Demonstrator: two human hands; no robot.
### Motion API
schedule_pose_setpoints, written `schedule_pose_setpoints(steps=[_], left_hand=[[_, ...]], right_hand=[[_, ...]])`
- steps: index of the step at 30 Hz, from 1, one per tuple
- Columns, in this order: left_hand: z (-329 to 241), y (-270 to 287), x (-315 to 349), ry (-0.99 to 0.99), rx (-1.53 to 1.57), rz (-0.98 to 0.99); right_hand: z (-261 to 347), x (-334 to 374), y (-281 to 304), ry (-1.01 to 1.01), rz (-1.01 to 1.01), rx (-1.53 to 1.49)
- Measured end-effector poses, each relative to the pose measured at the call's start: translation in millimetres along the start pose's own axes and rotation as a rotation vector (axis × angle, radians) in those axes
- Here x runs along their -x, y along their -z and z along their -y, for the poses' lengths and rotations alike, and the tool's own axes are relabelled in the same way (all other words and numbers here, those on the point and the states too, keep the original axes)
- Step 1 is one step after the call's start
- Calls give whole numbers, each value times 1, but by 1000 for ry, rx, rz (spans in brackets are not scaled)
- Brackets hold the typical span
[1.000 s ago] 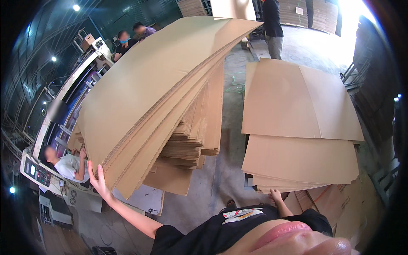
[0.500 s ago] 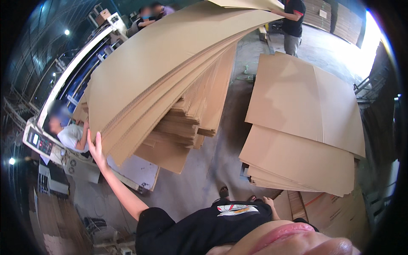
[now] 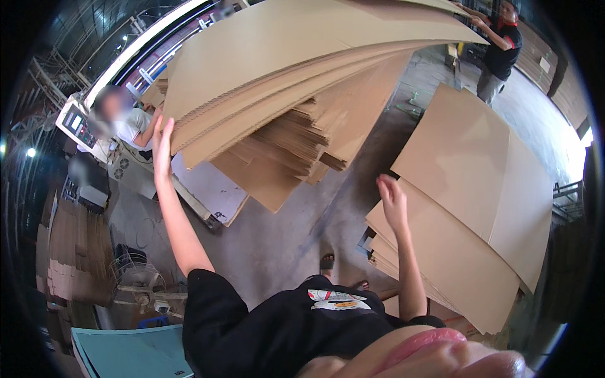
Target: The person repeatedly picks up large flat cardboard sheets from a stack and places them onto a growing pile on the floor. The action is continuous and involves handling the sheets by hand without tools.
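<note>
My left hand is at the near left corner of a thick pile of large brown cardboard sheets. It grips their edge, thumb showing and some fingers hidden. The sheets bow upward above lower cardboard stacks. My right hand is raised in front of the near left side of a second cardboard stack. Its fingers are loosely bent and apart, with nothing seen in them. At the far right a co-worker has both hands at the far end of the top sheets.
A long machine with a control panel runs along the left; another person stands beside it. A white-topped platform lies under the left stacks. Behind me at lower left is a teal panel. A strip of floor separates the stacks.
My right hand has risen from beside my body to the right stack. My left hand stays at the sheets' corner. The whole view has shifted, and the co-worker now appears farther right.
</note>
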State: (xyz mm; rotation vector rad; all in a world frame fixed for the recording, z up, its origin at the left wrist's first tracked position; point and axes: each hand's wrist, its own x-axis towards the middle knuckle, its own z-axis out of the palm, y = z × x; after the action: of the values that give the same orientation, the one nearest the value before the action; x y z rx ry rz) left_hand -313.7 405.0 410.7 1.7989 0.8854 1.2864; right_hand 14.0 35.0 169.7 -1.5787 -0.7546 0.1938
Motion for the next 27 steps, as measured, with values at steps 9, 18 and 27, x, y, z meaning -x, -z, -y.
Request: schedule_pose_setpoints(steps=[9, 18, 27], left_hand=[[7, -4, 15, -32, 86, 42], [12, -32, 51, -291, -24, 31], [13, -121, 62, -410, -2, -139]], right_hand=[[196, -131, -85, 898, -28, 209], [188, -198, -144, 992, -160, 289], [145, -269, -114, 1006, -35, 399]])
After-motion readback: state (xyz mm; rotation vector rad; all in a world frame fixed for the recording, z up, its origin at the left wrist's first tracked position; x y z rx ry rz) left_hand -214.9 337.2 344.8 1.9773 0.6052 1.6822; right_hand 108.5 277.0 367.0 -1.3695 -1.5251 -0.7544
